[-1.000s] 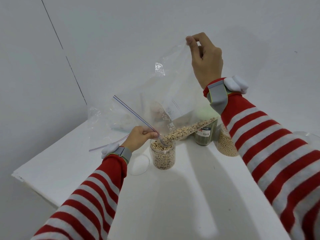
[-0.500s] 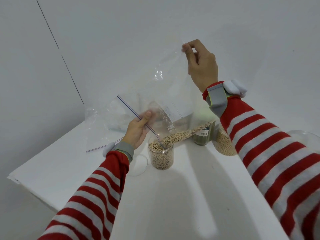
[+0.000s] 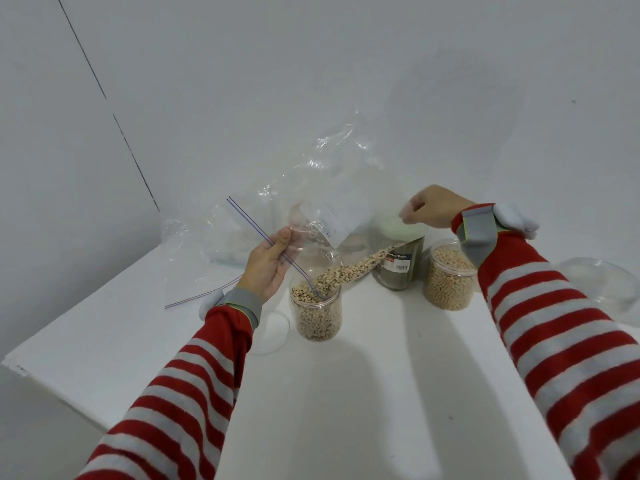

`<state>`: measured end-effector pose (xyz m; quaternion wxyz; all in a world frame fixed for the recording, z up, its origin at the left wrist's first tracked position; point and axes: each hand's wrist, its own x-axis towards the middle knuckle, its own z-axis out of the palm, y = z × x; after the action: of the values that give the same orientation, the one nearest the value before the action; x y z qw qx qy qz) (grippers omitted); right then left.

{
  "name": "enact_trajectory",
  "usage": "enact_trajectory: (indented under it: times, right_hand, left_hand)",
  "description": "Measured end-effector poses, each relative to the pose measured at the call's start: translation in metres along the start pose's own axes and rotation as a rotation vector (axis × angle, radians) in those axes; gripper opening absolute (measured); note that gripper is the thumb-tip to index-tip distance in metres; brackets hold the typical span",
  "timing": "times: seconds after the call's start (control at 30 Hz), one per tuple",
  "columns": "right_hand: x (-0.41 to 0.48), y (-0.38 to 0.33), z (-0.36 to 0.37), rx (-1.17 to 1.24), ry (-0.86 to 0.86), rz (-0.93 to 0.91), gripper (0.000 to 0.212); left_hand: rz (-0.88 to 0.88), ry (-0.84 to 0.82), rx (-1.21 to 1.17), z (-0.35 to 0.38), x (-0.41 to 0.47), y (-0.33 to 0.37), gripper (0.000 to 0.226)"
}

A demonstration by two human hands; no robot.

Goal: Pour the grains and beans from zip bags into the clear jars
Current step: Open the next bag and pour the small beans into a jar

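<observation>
A white table (image 3: 346, 393) stands against the wall. Near its far edge three jars stand in a row: a clear plastic jar of speckled beans (image 3: 317, 320), open at the top, then a dark jar with a pale green lid and a printed label (image 3: 398, 271), then an open clear jar of tan round beans (image 3: 448, 282). A clear round lid (image 3: 273, 334) lies flat just left of the speckled-bean jar. A crumpled empty clear zip bag (image 3: 194, 251) lies in the far left corner. Another clear round lid (image 3: 595, 282) lies at the right edge.

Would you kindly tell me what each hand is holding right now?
Left hand: holding the zip bag at its zipper.
Right hand: pinching the zip bag's far end.
</observation>
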<state>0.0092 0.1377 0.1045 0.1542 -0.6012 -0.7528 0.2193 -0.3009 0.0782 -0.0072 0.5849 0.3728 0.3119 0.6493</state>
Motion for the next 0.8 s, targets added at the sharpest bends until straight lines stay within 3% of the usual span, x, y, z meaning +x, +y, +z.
enact_trajectory:
  times: [0.1, 0.2, 0.27, 0.5, 0.6, 0.8]
  right_hand:
    - [0.002, 0.009, 0.005, 0.067, 0.073, -0.099, 0.020]
    - [-0.001, 0.005, 0.013, 0.184, 0.220, -0.254, 0.016]
    - [-0.003, 0.003, 0.019, 0.213, 0.325, -0.322, 0.019]
    - [-0.001, -0.001, 0.051, -0.263, 1.032, -0.407, 0.030]
    - [0.001, -0.003, 0.051, -0.376, 1.145, -0.411, 0.033]
    - [0.007, 0.000, 0.043, -0.408, 1.179, -0.410, 0.029]
  left_hand:
    - [-0.047, 0.002, 0.162, -0.006, -0.003, -0.001, 0.042]
    - [-0.115, -0.032, 0.665, -0.011, -0.011, -0.002, 0.049]
    - [-0.145, -0.059, 0.842, -0.015, -0.013, -0.002, 0.045]
    - [-0.152, -0.095, 1.045, -0.021, -0.015, 0.011, 0.025]
    - [-0.092, -0.088, 1.050, -0.026, -0.016, 0.013, 0.021]
    - [-0.044, -0.081, 1.020, -0.027, -0.017, 0.015, 0.009]
